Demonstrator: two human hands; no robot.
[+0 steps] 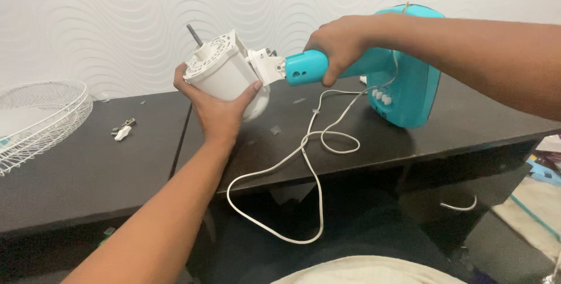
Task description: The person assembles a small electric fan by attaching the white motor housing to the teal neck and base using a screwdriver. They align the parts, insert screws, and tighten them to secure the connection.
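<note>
The left hand (219, 108) is wrapped from below around the white fan motor housing (219, 68), thumb on the right face and fingers curled behind, holding it up above the dark table (87, 161). A thin metal shaft (194, 34) sticks out of the housing's top, tilted to the upper left. The right hand (339, 47) is clenched on the teal neck (307, 66) of the fan stand, which joins the housing through a white hinge bracket (266, 65). The teal base (409, 85) lies tipped on the table by its right rear edge, 3 white buttons (380, 94) facing forward.

A white power cord (304, 155) runs from the base, loops once on the tabletop, then spills over the front edge and hangs in a long curve below. At the far left, a white wire fan guard (41, 114) overhangs the table's left side. A small white-and-metal part (123, 131) lies alone between the guard and the held motor, with bare tabletop around it.
</note>
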